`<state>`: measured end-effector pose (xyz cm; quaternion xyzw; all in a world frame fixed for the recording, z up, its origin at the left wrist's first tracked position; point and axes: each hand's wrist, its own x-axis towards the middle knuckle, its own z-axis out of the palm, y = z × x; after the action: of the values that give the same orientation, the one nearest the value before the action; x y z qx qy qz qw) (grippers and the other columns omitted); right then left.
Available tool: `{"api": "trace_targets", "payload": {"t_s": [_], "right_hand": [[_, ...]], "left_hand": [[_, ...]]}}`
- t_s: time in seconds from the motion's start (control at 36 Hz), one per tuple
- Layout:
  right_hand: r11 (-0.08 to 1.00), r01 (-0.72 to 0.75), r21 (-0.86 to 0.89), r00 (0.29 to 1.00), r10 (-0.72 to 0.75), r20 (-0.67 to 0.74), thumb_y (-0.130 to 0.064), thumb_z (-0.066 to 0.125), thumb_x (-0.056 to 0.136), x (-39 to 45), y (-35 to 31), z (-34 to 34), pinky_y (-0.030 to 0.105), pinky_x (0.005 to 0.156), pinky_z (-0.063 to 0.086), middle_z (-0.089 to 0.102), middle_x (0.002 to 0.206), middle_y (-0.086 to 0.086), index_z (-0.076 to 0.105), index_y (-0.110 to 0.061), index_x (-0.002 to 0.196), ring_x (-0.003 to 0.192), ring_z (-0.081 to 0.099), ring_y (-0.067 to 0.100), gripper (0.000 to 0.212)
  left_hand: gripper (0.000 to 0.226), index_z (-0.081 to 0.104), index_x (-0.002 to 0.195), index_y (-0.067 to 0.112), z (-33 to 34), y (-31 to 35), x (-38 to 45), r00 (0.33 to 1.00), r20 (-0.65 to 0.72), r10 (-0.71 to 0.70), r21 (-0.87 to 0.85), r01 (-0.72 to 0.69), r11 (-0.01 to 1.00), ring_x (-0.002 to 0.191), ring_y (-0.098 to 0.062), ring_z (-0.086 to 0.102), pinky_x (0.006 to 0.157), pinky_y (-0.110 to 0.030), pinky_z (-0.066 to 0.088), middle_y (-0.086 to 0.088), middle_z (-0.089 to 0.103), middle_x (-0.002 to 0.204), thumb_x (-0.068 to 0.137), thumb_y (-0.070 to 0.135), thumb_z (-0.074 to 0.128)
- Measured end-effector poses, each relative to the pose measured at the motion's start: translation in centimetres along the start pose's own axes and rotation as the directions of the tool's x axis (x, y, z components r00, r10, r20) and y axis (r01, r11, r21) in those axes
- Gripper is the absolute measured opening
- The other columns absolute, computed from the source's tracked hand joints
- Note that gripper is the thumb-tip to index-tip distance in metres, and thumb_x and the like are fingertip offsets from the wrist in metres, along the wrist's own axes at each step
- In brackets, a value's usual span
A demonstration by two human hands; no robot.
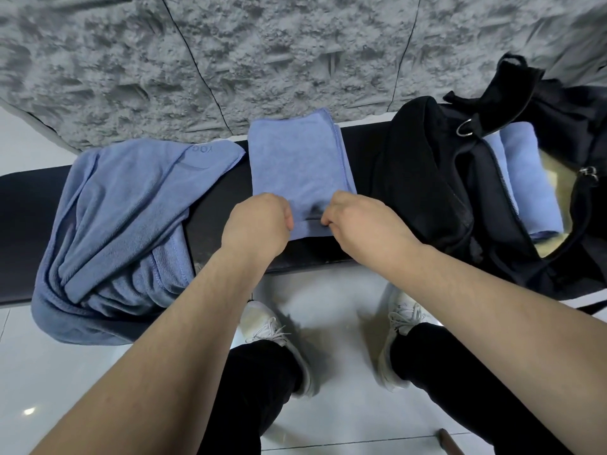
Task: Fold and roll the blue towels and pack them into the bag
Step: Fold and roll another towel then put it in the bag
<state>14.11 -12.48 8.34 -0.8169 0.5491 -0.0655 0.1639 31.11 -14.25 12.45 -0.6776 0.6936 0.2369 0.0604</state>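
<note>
Left hand [259, 221]: fingers curled, pinching the near edge of the folded towel on its left side.
Right hand [358, 218]: fingers curled, pinching the same near edge on its right side, beside the left hand.
Folded towel [297, 162]: blue, a narrow strip lying flat across the bench, its far end reaching the wall side.
Bench [29, 198]: black, long, carrying everything.
Loose towels [121, 221]: blue, crumpled heap at the left, draping over the bench's near edge.
Bag [433, 178]: black, unzipped, at the right of the bench.
Rolled towel [528, 178]: blue, lying inside the open bag.
Wall [230, 54]: grey, rough-textured, behind the bench.
</note>
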Motion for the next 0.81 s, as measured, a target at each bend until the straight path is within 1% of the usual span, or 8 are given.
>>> {"api": "trace_targets", "payload": {"t_s": [0.17, 0.25, 0.31, 0.39, 0.47, 0.58, 0.67, 0.81], "right_hand": [[1.0, 0.008, -0.017, 1.0, -0.008, -0.009, -0.009, 0.049, 0.095, -0.3, -0.1, 0.3, 0.029, 0.071, 0.042, 0.057, 0.11, -0.001, 0.068, -0.017, 0.113, 0.097, 0.054, 0.02, 0.028], [0.999, 0.032, -0.013, 0.999, -0.033, -0.03, -0.018, 0.055, 0.091, -0.5, 0.0, 0.1, 0.026, 0.078, 0.039, 0.057, 0.109, -0.001, 0.068, -0.015, 0.113, 0.1, 0.05, 0.019, 0.026], [0.997, 0.049, -0.052, 0.997, -0.052, -0.05, -0.014, 0.062, 0.084, -0.6, 0.1, 0.2, 0.029, 0.08, 0.041, 0.06, 0.104, 0.002, 0.07, -0.012, 0.11, 0.095, 0.051, 0.023, 0.027], [0.995, 0.055, -0.085, 0.993, -0.064, -0.103, 0.002, 0.07, 0.066, -0.5, 0.3, 0.8, 0.035, 0.066, 0.048, 0.063, 0.088, 0.004, 0.074, -0.008, 0.096, 0.078, 0.055, 0.026, 0.031], [0.99, 0.062, -0.124, 0.986, -0.08, -0.145, 0.006, 0.072, 0.06, -0.3, 0.4, 1.1, 0.031, 0.058, 0.041, 0.062, 0.081, 0.003, 0.074, -0.01, 0.088, 0.069, 0.055, 0.025, 0.032], [0.987, 0.048, -0.151, 0.995, -0.061, -0.083, 0.0, 0.063, 0.075, -0.2, 0.3, 0.8, 0.03, 0.067, 0.032, 0.063, 0.096, 0.002, 0.071, -0.012, 0.103, 0.084, 0.055, 0.025, 0.031], [0.991, 0.039, -0.128, 0.999, -0.042, -0.02, -0.006, 0.051, 0.087, -0.2, 0.1, 0.4, 0.029, 0.079, 0.033, 0.058, 0.113, 0.0, 0.063, -0.016, 0.12, 0.101, 0.051, 0.022, 0.036], [0.991, 0.026, -0.13, 0.999, -0.021, 0.038, -0.008, 0.047, 0.086, -0.5, -0.3, -0.1, 0.027, 0.082, 0.033, 0.057, 0.115, -0.002, 0.061, -0.018, 0.121, 0.104, 0.05, 0.02, 0.038]], "left_hand": [[0.025, 0.07, 0.099, 0.019, -0.1, 0.0, 0.0, 1.0, 0.003, -0.016, -0.028, 0.016, 0.999, 0.097, -0.027, 0.064, 0.088, -0.04, 0.054, -0.003, 0.069, 0.104, 0.088, 0.002, 0.056], [0.01, 0.066, 0.092, 0.019, 0.4, -0.3, 0.0, 1.0, -0.023, 0.006, -0.066, -0.008, 0.998, 0.093, -0.023, 0.062, 0.081, -0.034, 0.053, 0.001, 0.067, 0.097, 0.084, 0.012, 0.065], [0.017, 0.061, 0.091, 0.022, 0.7, -0.6, 0.0, 1.0, -0.021, 0.023, -0.093, -0.024, 0.995, 0.092, -0.021, 0.059, 0.075, -0.03, 0.049, 0.003, 0.063, 0.096, 0.08, 0.013, 0.069], [0.026, 0.057, 0.094, 0.023, 1.2, -0.8, 0.2, 0.998, -0.027, 0.056, -0.059, -0.057, 0.997, 0.088, -0.023, 0.057, 0.068, -0.031, 0.047, 0.002, 0.059, 0.097, 0.077, 0.005, 0.066], [0.03, 0.059, 0.1, 0.021, 1.4, -0.8, 0.4, 0.996, -0.062, 0.068, -0.029, -0.07, 0.997, 0.087, -0.023, 0.057, 0.069, -0.035, 0.052, 0.0, 0.061, 0.097, 0.078, 0.0, 0.062], [0.028, 0.064, 0.103, 0.022, 1.4, -0.8, 0.6, 0.995, -0.084, 0.055, -0.057, -0.06, 0.997, 0.09, -0.021, 0.06, 0.075, -0.035, 0.054, 0.001, 0.064, 0.096, 0.08, 0.006, 0.066], [0.027, 0.066, 0.102, 0.024, 1.4, -0.8, 0.7, 0.996, -0.081, 0.043, -0.058, -0.047, 0.997, 0.092, -0.021, 0.06, 0.074, -0.032, 0.053, 0.002, 0.065, 0.095, 0.08, 0.009, 0.067], [0.019, 0.062, 0.091, 0.029, 1.3, -0.7, 0.6, 0.999, -0.031, 0.033, -0.036, -0.034, 0.999, 0.088, -0.018, 0.06, 0.068, -0.027, 0.047, 0.005, 0.065, 0.093, 0.079, 0.017, 0.069]]}}
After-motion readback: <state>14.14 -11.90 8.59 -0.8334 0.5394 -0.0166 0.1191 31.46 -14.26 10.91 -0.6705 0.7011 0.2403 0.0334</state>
